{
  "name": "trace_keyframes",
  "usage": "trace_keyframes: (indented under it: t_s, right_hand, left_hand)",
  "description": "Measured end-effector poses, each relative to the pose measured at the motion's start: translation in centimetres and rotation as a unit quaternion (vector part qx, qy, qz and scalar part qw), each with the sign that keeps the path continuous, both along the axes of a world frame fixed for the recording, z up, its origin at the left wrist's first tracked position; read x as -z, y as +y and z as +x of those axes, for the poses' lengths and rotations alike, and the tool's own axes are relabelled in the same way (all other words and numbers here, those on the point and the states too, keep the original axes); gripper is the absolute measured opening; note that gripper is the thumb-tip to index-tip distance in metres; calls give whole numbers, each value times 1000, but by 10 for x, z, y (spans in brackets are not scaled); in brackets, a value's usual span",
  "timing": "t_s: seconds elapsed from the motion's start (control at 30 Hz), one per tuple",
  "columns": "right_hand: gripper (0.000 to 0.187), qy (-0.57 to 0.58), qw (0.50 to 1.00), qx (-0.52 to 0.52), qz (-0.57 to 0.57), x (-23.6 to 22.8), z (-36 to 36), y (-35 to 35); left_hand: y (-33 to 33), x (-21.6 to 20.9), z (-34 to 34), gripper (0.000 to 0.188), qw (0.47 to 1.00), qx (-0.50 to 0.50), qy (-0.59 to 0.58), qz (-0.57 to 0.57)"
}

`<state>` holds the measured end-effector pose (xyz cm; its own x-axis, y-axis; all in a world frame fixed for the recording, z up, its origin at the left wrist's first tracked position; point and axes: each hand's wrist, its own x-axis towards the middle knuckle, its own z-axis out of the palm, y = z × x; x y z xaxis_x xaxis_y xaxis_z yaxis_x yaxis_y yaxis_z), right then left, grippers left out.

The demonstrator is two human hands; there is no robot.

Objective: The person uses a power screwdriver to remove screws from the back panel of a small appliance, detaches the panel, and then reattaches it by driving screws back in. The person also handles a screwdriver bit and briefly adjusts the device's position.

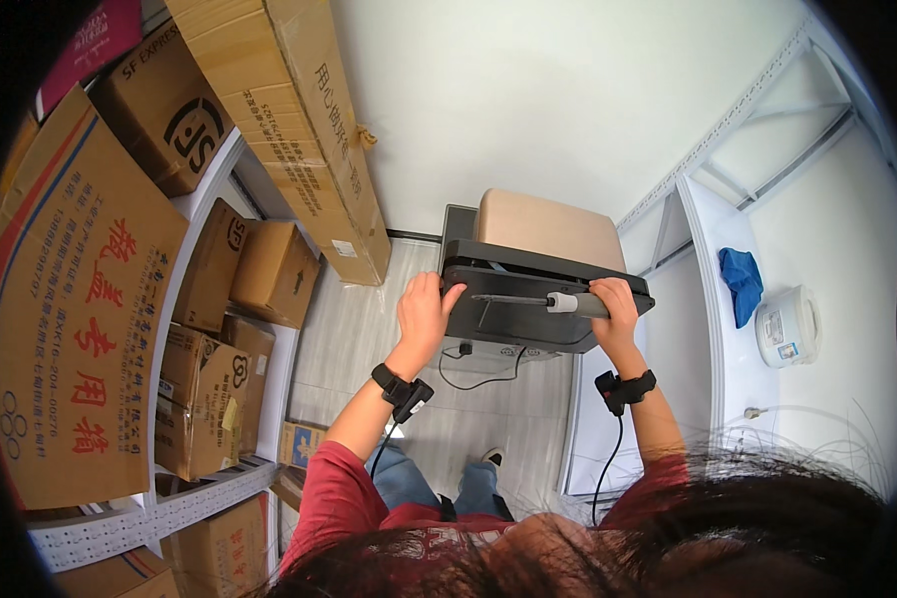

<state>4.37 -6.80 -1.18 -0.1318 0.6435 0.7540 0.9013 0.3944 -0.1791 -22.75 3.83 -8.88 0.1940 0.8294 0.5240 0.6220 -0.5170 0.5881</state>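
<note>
a person's left hand (425, 314) pinches the left edge of a flat, dark rectangular panel (528, 334), thumb on its face, while the right hand (616, 307) curls at the end of a grey cylindrical handle with a thin rod (575, 303), how tightly one cannot tell. the panel stands before a tan, rounded-corner block (550, 231), between brown cardboard cartons (80, 329) and a white shelf unit (648, 399).
</note>
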Motion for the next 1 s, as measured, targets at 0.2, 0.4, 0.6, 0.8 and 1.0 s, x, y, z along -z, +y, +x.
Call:
trace_keyframes:
  t_s: [0.2, 0.4, 0.6, 0.8, 1.0]
  right_hand:
    - [31, 30, 999, 10, -8, 1, 2, -1]
    - [32, 20, 1000, 8, 0, 0, 0, 3]
    - [31, -4, 1000, 20, 5, 2, -1, 5]
    - [26, -51, 997, 52, 15, 2, 2, 5]
    - [23, -36, 999, 25, 26, 4, 7, 9]
  left_hand:
    - [13, -8, 1, 51, 997, -19, -76, 11]
    - [19, -24, 5, 65, 997, 25, -57, 36]
    - [28, -21, 9, 58, 997, 51, -53, -1]
    - [34, -23, 12, 59, 996, 63, -56, -15]
    - [39, -19, 15, 57, 995, 61, -61, 54]
